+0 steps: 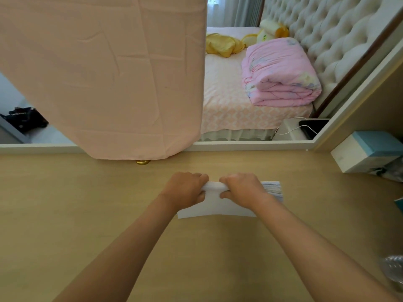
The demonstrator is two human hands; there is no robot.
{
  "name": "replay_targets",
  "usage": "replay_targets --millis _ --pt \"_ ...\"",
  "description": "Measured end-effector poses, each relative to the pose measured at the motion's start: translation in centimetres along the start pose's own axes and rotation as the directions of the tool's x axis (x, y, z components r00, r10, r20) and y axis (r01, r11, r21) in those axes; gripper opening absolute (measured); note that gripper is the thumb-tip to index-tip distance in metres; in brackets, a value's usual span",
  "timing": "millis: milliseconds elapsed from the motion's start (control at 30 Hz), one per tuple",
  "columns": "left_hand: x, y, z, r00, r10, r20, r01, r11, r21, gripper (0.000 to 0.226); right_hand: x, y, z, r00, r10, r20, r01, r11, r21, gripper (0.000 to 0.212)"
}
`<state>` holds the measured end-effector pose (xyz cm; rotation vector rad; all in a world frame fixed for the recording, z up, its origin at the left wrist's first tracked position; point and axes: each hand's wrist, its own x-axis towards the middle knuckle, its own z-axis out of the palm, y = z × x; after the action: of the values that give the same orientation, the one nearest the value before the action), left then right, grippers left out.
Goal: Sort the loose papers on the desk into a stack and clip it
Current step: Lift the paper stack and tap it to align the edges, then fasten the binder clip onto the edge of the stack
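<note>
Two bare forearms reaching fwd from the bottom edge over a light wood desk (87,192). Left hand (185,189) and right hand (242,189) side by side near desk centre, knuckles up, a small gap between. Both closed in fists on the far edge of a white paper stack (216,205): fingers curled over the top edge, thumbs pressed on the near face. Top edge of stack bunched or rolled slightly betw. the two hands. Near edge of stack down on the desk, sheet face tilted toward the camera. Printed sheets (273,188) fanned out at the right, behind the right hand, edges not squared w/ the rest; text too small to read. Clear crinkly plastic thing (393,271) at the lower right desk edge, prob. a bottle or bag, too blurred to tell. White and teal box (366,151) at the right on the desk, against the side wall. Sliver of a teal item (399,203) at the far right edge. Small gold knob-like object (142,162) at the desk's back edge, under a hanging peach cloth (104,73). Beyond the desk, a bed w/ a folded pink quilt (281,73), yellow fabric (222,44) and a tufted headboard (327,35).
</note>
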<state>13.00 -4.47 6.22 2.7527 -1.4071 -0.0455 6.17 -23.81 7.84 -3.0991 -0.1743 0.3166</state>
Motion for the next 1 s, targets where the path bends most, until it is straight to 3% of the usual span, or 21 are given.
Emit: replay_targets --millis 100,200,233,300,367,467,667,900,933,1000 --pt "-3.8 -4.0 0.4 0.986 -0.164 -0.017 0.162 0.985 -0.063 0.029 0.3 0.1 0.0 1.0 0.002 0.012 -0.001 1.0 -0.01 0.029" --pt "-8.3 -7.3 3.2 0.899 -0.438 0.01 0.403 0.818 -0.409 0.043 0.4 0.1 0.1 1.0 0.003 0.018 -0.003 1.0 -0.026 0.03" --pt "-9.3 -7.7 4.7 0.887 -0.458 0.066 0.433 0.772 -0.465 0.053 0.4 0.0 0.1 1.0 0.007 0.019 -0.006 1.0 -0.031 0.031" --pt "-10.5 -7.5 7.8 0.901 -0.378 0.212 0.433 0.809 -0.397 0.065 0.4 0.0 0.1 1.0 0.015 0.023 -0.014 0.999 -0.033 0.032" --pt "-11.4 -6.9 10.5 0.897 -0.34 0.282 0.423 0.843 -0.332 0.059 0.5 -0.1 0.1 1.0 0.015 0.011 -0.014 0.999 -0.037 0.033" --pt "-12.9 -6.4 12.5 0.901 -0.36 0.242 0.43 0.815 -0.388 0.042 0.8 0.0 0.3 1.0 0.023 0.001 -0.023 0.999 -0.044 0.035" --pt "-13.0 -2.2 13.4 0.978 -0.125 0.166 0.191 0.857 -0.479 0.027 1.0 0.2 0.8 0.999 0.019 -0.031 -0.02 0.999 -0.04 0.033" --pt "-5.4 5.7 11.3 0.971 0.11 0.212 0.008 0.874 -0.487 0.028 1.1 0.7 1.2 1.0 -0.015 -0.021 0.015 1.0 -0.015 0.033" --pt "-4.6 6.2 9.8 0.982 0.123 0.145 -0.042 0.883 -0.467 0.027 1.1 0.7 1.1 1.0 -0.019 -0.022 0.019 1.0 -0.014 0.033" --pt "-3.4 6.4 5.7 0.983 0.093 -0.158 -0.155 0.883 -0.443 0.02 1.1 0.8 1.1 0.999 -0.037 -0.034 0.037 0.999 -0.022 0.032"
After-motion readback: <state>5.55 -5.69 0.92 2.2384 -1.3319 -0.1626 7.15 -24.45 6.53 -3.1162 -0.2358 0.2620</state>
